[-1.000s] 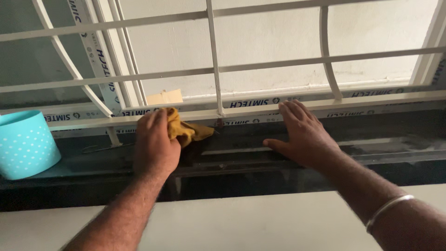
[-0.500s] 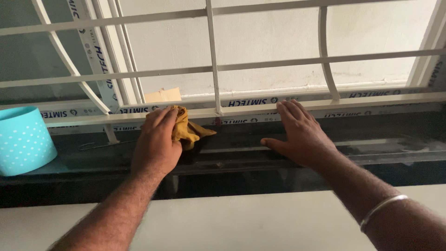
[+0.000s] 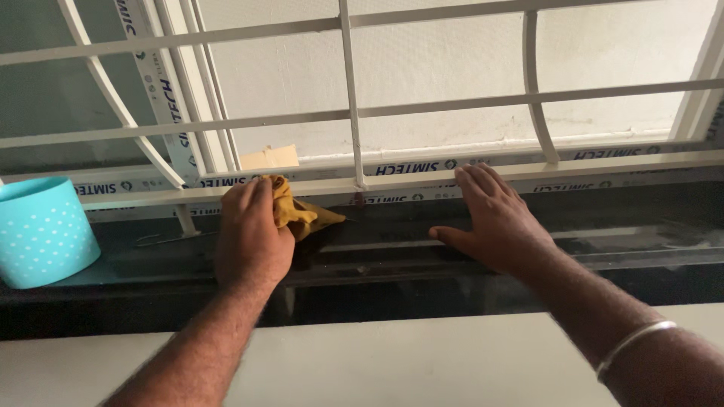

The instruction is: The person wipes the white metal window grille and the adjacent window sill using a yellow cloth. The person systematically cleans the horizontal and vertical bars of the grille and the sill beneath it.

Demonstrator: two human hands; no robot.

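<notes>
Two hands rest on a dark window sill [image 3: 641, 241] below a white metal grille [image 3: 351, 113]. A turquoise dotted pot [image 3: 45, 234] stands at far left. The right hand [image 3: 501, 222] lies flat, fingers spread wide; the left hand [image 3: 253, 234] clutches a crumpled mustard-yellow cloth [image 3: 302, 215] against the sill beside the frame.

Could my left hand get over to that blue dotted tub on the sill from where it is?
Probably yes: the left hand rests on the yellow cloth, and only bare dark sill lies between it and the tub.

Home window ledge, white metal grille [image 3: 351, 113], dark stone sill [image 3: 422, 252], turquoise dotted pot [image 3: 44, 232]
</notes>
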